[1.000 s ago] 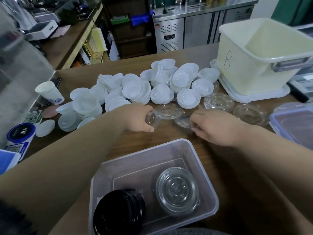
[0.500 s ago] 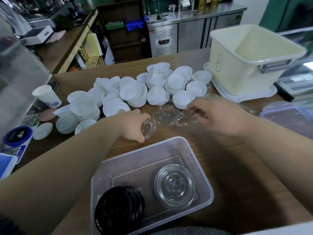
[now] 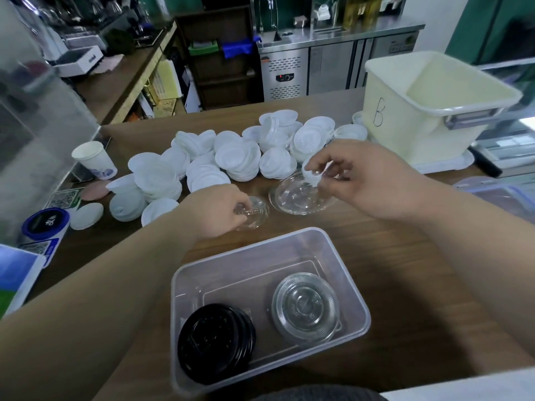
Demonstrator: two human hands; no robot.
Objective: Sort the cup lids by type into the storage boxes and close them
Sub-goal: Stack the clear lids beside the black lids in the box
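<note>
My left hand point(image 3: 215, 211) grips a small clear lid point(image 3: 254, 212) lying on the wooden counter. Just above the counter, my right hand point(image 3: 364, 180) pinches the edge of a larger clear lid point(image 3: 295, 195), which is tilted. A heap of white lids point(image 3: 231, 160) stretches across the counter behind both hands. Close to me stands a clear storage box point(image 3: 351, 273) holding a stack of black lids point(image 3: 215, 340) on the left and a stack of clear lids point(image 3: 305, 306) on the right. A cream bin marked B point(image 3: 388, 120) stands at the back right.
A paper cup point(image 3: 94, 159) and a blue-rimmed tub point(image 3: 46, 222) stand on the left. A blue-edged box lid point(image 3: 498, 192) lies at the right edge. A glass panel point(image 3: 37, 125) rises on the left. Behind the counter are steel cabinets point(image 3: 312, 70).
My right hand has lifted off the counter with a clear lid pinched in it and moved slightly back. My left hand still holds the small clear lid in the same place.
</note>
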